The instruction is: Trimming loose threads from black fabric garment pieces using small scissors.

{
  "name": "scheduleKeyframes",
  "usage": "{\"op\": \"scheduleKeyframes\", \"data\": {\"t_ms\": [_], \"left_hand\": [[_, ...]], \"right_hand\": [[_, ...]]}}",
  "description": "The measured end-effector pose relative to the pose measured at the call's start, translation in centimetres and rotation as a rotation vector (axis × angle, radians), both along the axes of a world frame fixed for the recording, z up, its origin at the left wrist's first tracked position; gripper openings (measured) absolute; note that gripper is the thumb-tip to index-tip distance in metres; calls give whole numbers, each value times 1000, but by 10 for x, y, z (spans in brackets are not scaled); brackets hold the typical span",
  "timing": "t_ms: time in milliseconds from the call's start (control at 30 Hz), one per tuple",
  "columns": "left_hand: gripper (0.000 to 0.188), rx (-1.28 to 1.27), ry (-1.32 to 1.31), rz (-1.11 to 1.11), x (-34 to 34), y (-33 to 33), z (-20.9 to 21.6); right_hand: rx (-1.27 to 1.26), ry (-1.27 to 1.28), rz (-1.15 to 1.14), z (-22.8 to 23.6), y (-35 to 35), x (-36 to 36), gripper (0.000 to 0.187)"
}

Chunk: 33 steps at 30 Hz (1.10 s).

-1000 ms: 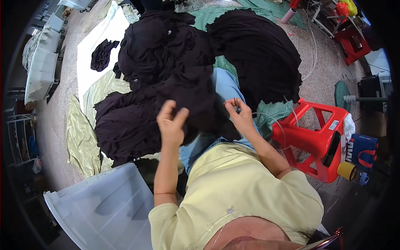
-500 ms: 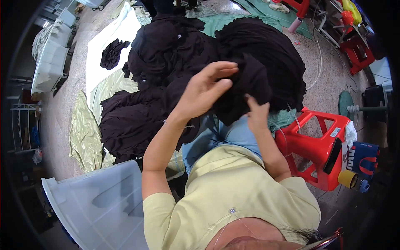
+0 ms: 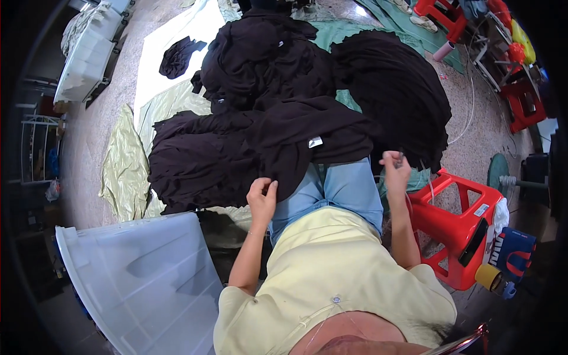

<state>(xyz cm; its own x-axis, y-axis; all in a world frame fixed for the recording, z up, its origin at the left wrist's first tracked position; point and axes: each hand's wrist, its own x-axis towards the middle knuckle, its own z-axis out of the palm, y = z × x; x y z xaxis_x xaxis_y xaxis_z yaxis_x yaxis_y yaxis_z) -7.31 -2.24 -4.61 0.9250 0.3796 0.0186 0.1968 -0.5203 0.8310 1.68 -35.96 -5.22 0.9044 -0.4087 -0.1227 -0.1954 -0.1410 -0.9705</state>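
A black garment lies across my thighs, with a white label showing near its middle. My left hand is closed at the garment's near left edge, thumb and fingers pinching the cloth. My right hand is raised beside my right thigh, just off the garment. Its fingers are curled round a small dark grey object, too small to name. Left of my lap, a pile of black garments touches the one I hold. Another black stack lies ahead to the right, and a larger black heap lies straight ahead.
A white plastic bin stands close on my left. To my right is a red stool with a dark phone-like object on it, beside a blue bag. White sheeting and green sheeting cover parts of the floor.
Both hands have come apart and down from the raised cloth. The garment now lies spread over my lap with its label showing, and my left hand has moved to its near edge.
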Motion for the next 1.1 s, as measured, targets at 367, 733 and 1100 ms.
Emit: {"op": "scheduleKeyframes", "data": {"t_ms": [367,733,1100], "left_hand": [[11,-542,101,-942,14,-80,87],[54,-970,415,658,74,43,-51],[14,-1210,-274,110,134,26,63]], "right_hand": [[68,217,690,75,94,-22,34],[-644,164,504,66,-15,3,21],[-277,-87,236,90,22,14,14]]}}
